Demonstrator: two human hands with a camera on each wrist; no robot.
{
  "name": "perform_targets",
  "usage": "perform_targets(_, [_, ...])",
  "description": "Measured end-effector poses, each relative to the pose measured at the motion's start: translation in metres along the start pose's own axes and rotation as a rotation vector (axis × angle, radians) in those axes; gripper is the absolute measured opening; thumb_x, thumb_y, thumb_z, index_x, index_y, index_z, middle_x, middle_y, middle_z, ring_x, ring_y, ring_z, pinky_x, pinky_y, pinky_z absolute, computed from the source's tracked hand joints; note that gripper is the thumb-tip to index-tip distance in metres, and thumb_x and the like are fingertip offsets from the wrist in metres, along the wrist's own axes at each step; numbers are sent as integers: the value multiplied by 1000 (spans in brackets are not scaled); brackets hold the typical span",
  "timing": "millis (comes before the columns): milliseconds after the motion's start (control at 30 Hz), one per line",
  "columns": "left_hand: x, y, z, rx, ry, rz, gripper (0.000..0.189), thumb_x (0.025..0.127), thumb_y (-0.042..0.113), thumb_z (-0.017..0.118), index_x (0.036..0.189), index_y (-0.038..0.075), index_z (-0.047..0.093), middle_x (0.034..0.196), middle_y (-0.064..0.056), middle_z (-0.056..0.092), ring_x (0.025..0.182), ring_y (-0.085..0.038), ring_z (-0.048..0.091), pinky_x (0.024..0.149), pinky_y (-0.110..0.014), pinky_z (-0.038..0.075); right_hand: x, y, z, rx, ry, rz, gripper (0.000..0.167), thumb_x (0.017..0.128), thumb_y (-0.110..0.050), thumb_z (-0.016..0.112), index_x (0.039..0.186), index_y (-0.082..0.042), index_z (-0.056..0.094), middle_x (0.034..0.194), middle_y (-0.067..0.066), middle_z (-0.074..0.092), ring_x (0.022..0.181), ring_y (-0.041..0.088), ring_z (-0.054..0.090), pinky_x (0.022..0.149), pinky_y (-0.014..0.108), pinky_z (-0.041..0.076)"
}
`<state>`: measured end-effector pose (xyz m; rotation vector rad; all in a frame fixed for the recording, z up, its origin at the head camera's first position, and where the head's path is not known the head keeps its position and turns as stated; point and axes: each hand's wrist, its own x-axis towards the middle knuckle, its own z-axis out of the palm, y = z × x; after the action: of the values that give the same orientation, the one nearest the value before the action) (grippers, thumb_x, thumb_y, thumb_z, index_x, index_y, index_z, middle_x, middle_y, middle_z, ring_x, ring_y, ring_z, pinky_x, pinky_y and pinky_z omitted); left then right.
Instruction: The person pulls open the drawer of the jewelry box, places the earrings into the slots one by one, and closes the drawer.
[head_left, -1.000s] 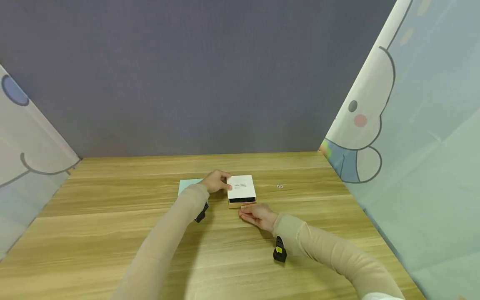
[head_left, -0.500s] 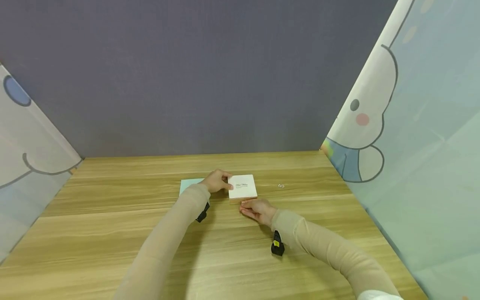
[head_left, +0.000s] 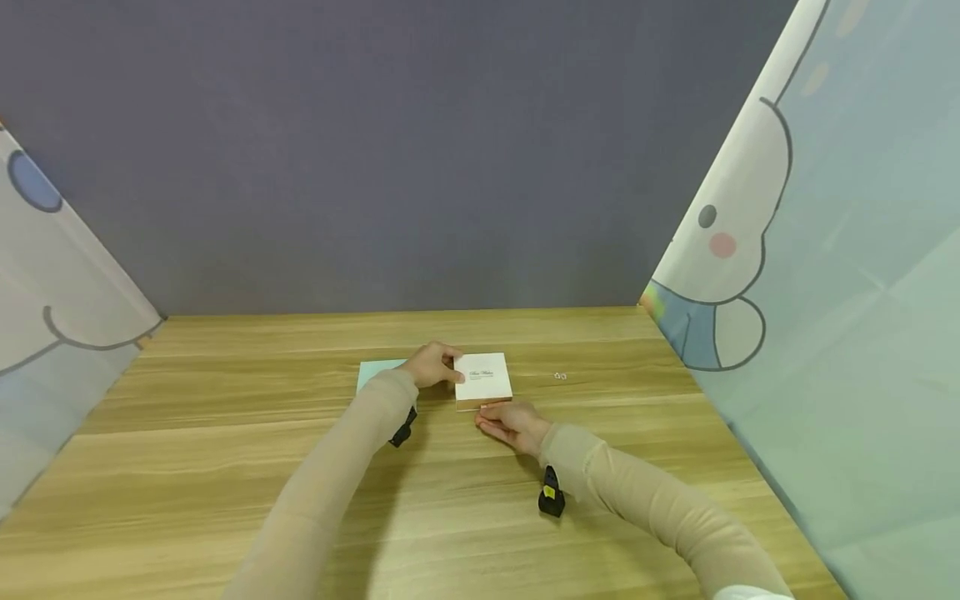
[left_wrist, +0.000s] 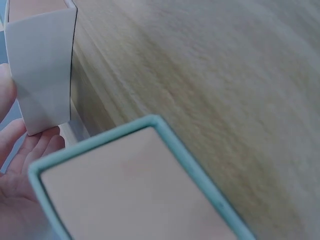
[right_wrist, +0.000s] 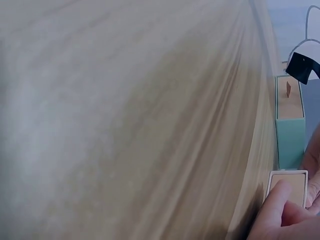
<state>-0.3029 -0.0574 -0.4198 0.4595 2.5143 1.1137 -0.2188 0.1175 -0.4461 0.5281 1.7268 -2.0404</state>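
Note:
A white slide-out gift box (head_left: 483,375) with dark lettering on top lies flat on the table. Its light-brown drawer end (right_wrist: 290,192) faces the person and sits level with the white sleeve. My left hand (head_left: 431,364) grips the sleeve by its left side, thumb and fingers at the edge. Against the drawer end, my right hand (head_left: 517,423) presses with outstretched fingers. Left of the white box, partly behind the left hand, is a mint-green box (head_left: 372,369); the right wrist view shows a small tab on its brown end.
Two tiny pale ring-like pieces (head_left: 560,376) lie right of the white box. A wood-grain table (head_left: 225,400) bears everything, with a dark wall (head_left: 405,167) behind it and cartoon-printed sheets (head_left: 750,250) at both sides.
The brown drawer has slid into the white sleeve, so the dark gap at its front is gone. My right hand has pushed slightly forward; the left hand keeps its hold.

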Motion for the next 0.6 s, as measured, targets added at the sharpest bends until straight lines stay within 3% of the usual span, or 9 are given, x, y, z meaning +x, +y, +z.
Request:
perform_targets(367, [1, 1, -5, 17, -44, 22, 67, 80, 22, 72, 137, 1, 41, 139, -15, 43, 129, -33, 39, 106, -44, 35, -12, 0, 3, -5, -47, 10, 32, 88, 1, 55, 119, 10, 53, 87, 12, 68, 71, 12, 66, 72, 20, 56])
perform_targets(500, [-5, 1, -10, -19, -46, 54, 69, 83, 22, 69, 140, 0, 35, 144, -15, 36, 132, -33, 34, 108, -44, 33, -19, -1, 8, -18, -70, 23, 42, 89, 1, 55, 129, 8, 45, 97, 17, 67, 73, 13, 66, 75, 22, 56])
perform_targets(600, [-12, 4, -17, 0, -24, 87, 64, 87, 21, 64, 139, -2, 35, 145, -16, 34, 133, -35, 32, 108, -46, 32, -24, -3, 13, -13, -81, 19, 41, 89, 1, 54, 128, 9, 45, 101, 19, 66, 76, 14, 66, 79, 24, 55])
